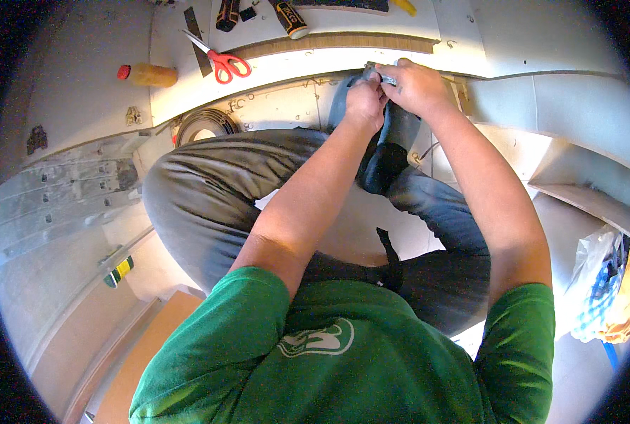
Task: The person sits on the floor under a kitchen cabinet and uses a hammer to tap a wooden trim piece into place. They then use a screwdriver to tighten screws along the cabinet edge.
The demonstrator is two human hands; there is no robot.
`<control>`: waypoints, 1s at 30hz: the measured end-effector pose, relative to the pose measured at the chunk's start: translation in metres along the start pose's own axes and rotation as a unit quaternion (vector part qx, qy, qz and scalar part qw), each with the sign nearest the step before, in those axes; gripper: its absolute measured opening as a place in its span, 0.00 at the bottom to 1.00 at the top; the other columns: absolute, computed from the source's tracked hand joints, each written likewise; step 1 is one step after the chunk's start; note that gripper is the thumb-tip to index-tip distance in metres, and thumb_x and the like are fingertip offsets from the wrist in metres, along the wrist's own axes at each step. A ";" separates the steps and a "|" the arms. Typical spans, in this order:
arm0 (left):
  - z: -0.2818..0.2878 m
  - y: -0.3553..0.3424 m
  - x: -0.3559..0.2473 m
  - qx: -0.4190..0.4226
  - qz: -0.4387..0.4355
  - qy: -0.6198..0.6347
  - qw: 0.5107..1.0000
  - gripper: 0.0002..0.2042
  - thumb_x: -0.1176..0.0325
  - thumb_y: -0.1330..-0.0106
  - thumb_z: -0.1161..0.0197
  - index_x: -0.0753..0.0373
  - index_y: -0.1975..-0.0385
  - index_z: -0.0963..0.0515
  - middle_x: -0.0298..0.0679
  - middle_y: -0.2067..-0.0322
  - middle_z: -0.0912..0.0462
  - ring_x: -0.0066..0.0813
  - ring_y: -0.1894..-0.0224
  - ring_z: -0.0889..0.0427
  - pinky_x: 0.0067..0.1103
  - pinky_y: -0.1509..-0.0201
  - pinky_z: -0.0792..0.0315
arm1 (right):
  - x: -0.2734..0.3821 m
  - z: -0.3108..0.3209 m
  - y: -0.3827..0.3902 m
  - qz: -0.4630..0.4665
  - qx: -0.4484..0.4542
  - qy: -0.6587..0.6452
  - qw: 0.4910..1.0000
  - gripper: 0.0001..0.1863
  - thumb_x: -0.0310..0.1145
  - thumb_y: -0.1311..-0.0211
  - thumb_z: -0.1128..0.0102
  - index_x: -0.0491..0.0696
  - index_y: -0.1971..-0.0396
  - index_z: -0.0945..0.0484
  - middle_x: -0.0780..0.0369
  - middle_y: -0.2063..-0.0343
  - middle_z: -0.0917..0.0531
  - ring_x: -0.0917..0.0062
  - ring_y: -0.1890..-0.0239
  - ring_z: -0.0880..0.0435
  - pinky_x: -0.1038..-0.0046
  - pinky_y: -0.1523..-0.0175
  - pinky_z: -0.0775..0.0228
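Note:
My left hand (366, 103) and my right hand (418, 87) meet over my lower legs, in front of the pale ledge. Between their closed fingertips is a small grey metallic piece (388, 80). Both hands pinch it, and fingers cover most of it, so its exact kind cannot be made out. Beyond and to the left, red-handled scissors (224, 63) lie on the ledge with their blades pointing away to the left. A long thin wood-coloured strip (329, 45) lies along the ledge, just beyond my hands.
A red-capped bottle (149, 75) lies left of the scissors. Black-and-orange containers (289, 20) are at the far edge. A coil of brown banding (205, 126) sits by my left knee. At right are a low shelf (589, 199) and a plastic bag (592, 283). Curled shavings are scattered around.

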State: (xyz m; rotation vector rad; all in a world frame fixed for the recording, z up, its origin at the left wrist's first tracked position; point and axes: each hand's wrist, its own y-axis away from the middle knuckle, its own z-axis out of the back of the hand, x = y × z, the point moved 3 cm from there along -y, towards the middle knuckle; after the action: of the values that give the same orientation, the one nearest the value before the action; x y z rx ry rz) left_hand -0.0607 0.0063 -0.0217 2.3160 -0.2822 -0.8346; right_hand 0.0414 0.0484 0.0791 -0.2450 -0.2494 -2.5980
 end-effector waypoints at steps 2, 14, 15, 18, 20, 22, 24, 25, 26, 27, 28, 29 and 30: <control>0.000 -0.006 -0.001 0.004 -0.003 -0.016 1.000 0.12 0.64 0.19 0.56 0.61 0.49 0.27 0.38 0.58 0.20 0.29 0.58 0.20 0.30 0.53 0.25 | -0.002 -0.002 -0.004 -0.008 0.004 0.000 1.000 0.22 0.47 0.41 0.39 0.67 0.45 0.17 0.58 0.60 0.15 0.60 0.57 0.13 0.58 0.52 0.19; -0.004 -0.010 -0.013 0.021 -0.005 -0.029 0.999 0.09 0.66 0.20 0.54 0.61 0.51 0.28 0.39 0.58 0.20 0.31 0.58 0.19 0.30 0.52 0.23 | -0.004 -0.008 -0.012 -0.027 -0.015 -0.018 0.999 0.22 0.47 0.40 0.40 0.67 0.45 0.18 0.57 0.58 0.15 0.58 0.57 0.13 0.57 0.52 0.19; -0.002 -0.006 -0.012 0.012 0.005 -0.032 0.999 0.09 0.66 0.20 0.54 0.61 0.51 0.28 0.39 0.58 0.20 0.31 0.57 0.19 0.30 0.52 0.23 | -0.002 -0.007 -0.009 -0.024 -0.010 -0.017 1.000 0.22 0.47 0.40 0.40 0.67 0.44 0.18 0.57 0.58 0.15 0.58 0.57 0.13 0.57 0.52 0.19; 0.001 -0.002 -0.011 0.002 -0.005 -0.016 1.000 0.10 0.65 0.20 0.53 0.62 0.49 0.29 0.39 0.57 0.20 0.31 0.58 0.19 0.31 0.52 0.23 | 0.002 -0.005 -0.009 -0.011 0.006 -0.003 1.000 0.22 0.47 0.40 0.41 0.67 0.44 0.18 0.56 0.58 0.16 0.58 0.57 0.13 0.57 0.52 0.19; 0.002 -0.004 -0.012 -0.005 -0.007 -0.001 1.000 0.10 0.65 0.20 0.53 0.62 0.49 0.29 0.38 0.58 0.20 0.30 0.58 0.20 0.31 0.52 0.24 | 0.004 -0.004 -0.011 -0.010 0.015 0.005 1.000 0.22 0.47 0.40 0.41 0.67 0.44 0.18 0.56 0.58 0.16 0.59 0.57 0.13 0.57 0.52 0.19; 0.003 -0.008 -0.011 -0.023 -0.001 0.008 1.000 0.09 0.65 0.20 0.52 0.61 0.50 0.28 0.37 0.59 0.20 0.29 0.59 0.20 0.30 0.53 0.24 | 0.005 -0.003 -0.014 -0.017 0.022 0.007 1.000 0.22 0.47 0.40 0.41 0.66 0.44 0.18 0.56 0.58 0.15 0.59 0.56 0.13 0.57 0.52 0.19; 0.002 -0.013 -0.013 0.001 -0.009 -0.014 1.000 0.09 0.65 0.20 0.51 0.61 0.51 0.27 0.37 0.60 0.21 0.29 0.60 0.21 0.28 0.55 0.25 | 0.005 -0.003 -0.016 -0.022 0.018 0.007 1.000 0.22 0.46 0.40 0.41 0.66 0.45 0.18 0.57 0.58 0.15 0.59 0.56 0.13 0.57 0.51 0.19; 0.002 -0.014 -0.014 0.002 -0.011 -0.030 0.999 0.09 0.66 0.20 0.51 0.61 0.52 0.26 0.36 0.61 0.21 0.28 0.61 0.21 0.27 0.56 0.25 | 0.005 -0.003 -0.017 -0.022 0.007 0.009 1.000 0.21 0.46 0.39 0.41 0.66 0.45 0.18 0.57 0.58 0.15 0.60 0.56 0.13 0.57 0.51 0.19; 0.002 -0.016 -0.014 0.004 -0.012 -0.026 1.000 0.09 0.65 0.20 0.51 0.61 0.52 0.26 0.36 0.61 0.21 0.28 0.61 0.21 0.27 0.57 0.25 | 0.005 -0.004 -0.018 -0.033 0.015 0.008 0.999 0.21 0.46 0.39 0.41 0.66 0.45 0.18 0.57 0.58 0.15 0.60 0.56 0.13 0.57 0.50 0.19; 0.002 -0.018 -0.015 -0.004 -0.013 -0.026 1.000 0.10 0.65 0.20 0.50 0.62 0.52 0.25 0.36 0.62 0.20 0.28 0.62 0.21 0.26 0.57 0.25 | 0.005 -0.004 -0.019 -0.040 0.010 0.009 0.999 0.21 0.46 0.39 0.41 0.66 0.45 0.18 0.57 0.58 0.15 0.60 0.56 0.13 0.57 0.50 0.19; 0.002 -0.019 -0.016 -0.011 -0.011 -0.028 0.999 0.10 0.64 0.20 0.50 0.62 0.52 0.25 0.36 0.62 0.20 0.28 0.62 0.21 0.25 0.58 0.25 | 0.006 -0.004 -0.020 -0.049 0.015 0.009 0.999 0.21 0.46 0.39 0.41 0.67 0.45 0.18 0.57 0.58 0.15 0.60 0.56 0.13 0.58 0.50 0.19; 0.002 -0.021 -0.018 0.000 -0.015 -0.049 0.999 0.10 0.64 0.20 0.50 0.62 0.51 0.25 0.36 0.62 0.20 0.29 0.62 0.21 0.25 0.58 0.25 | 0.006 -0.004 -0.021 -0.053 0.009 0.006 0.999 0.21 0.45 0.39 0.41 0.66 0.45 0.18 0.58 0.57 0.15 0.60 0.56 0.13 0.58 0.50 0.19; 0.001 -0.023 -0.021 0.012 -0.018 -0.069 0.997 0.11 0.64 0.20 0.50 0.63 0.50 0.25 0.36 0.62 0.20 0.29 0.62 0.21 0.25 0.58 0.25 | 0.006 -0.004 -0.022 -0.056 0.010 0.003 0.998 0.21 0.45 0.38 0.41 0.66 0.45 0.17 0.58 0.57 0.15 0.60 0.55 0.14 0.58 0.49 0.20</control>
State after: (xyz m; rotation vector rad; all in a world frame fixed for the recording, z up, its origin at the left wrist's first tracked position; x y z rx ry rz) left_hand -0.0781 0.0320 -0.0263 2.2953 -0.3116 -1.0175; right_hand 0.0248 0.0635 0.0739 -0.2223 -0.2946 -2.7052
